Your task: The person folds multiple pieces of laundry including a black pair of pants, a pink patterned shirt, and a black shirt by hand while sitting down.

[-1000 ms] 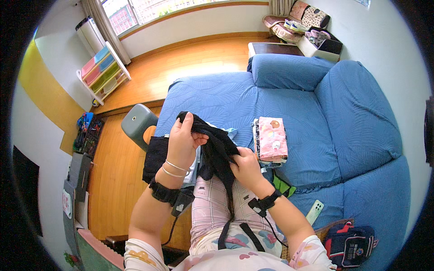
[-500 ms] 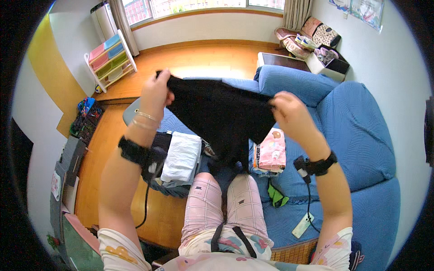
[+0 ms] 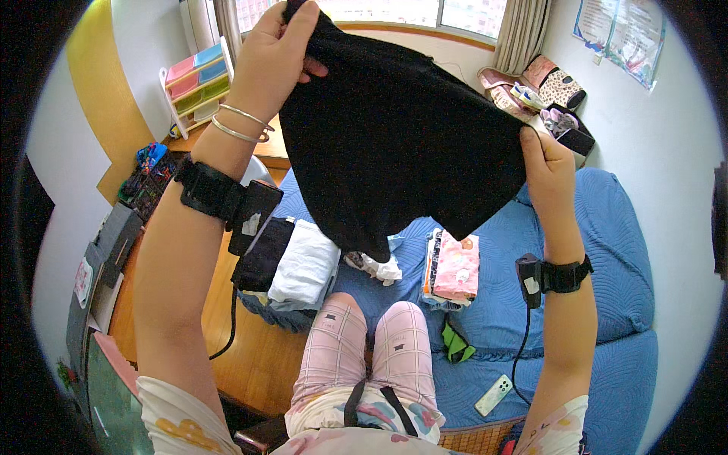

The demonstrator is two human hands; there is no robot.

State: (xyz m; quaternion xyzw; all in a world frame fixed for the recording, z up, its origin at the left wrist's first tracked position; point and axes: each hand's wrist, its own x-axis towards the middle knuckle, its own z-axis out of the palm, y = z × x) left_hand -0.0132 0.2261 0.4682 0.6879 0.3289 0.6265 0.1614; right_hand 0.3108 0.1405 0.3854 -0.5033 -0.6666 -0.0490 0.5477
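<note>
A black garment (image 3: pixel 402 136), possibly shorts, hangs spread out in front of me, raised above the sofa. My left hand (image 3: pixel 277 57) pinches its upper left corner, with fingers closed on the cloth. Lower down, at its other upper corner, my right hand (image 3: pixel 550 155) grips the edge between thumb and fingers. The cloth slopes down from left to right, and its lower end dangles over the small crumpled white cloth (image 3: pixel 379 267) on the sofa.
Folded white clothes (image 3: pixel 305 262) and folded dark clothes (image 3: pixel 265 254) lie to the left. A pink-topped folded stack (image 3: pixel 457 265) rests on the blue sofa (image 3: pixel 599 303), near a green-and-black item (image 3: pixel 456 339) and a phone (image 3: pixel 494 395). Cables hang from both wrist straps.
Both hands have lifted the black garment higher and nearer to me, with the left now well above the right. The crumpled white cloth beneath has come into sight.
</note>
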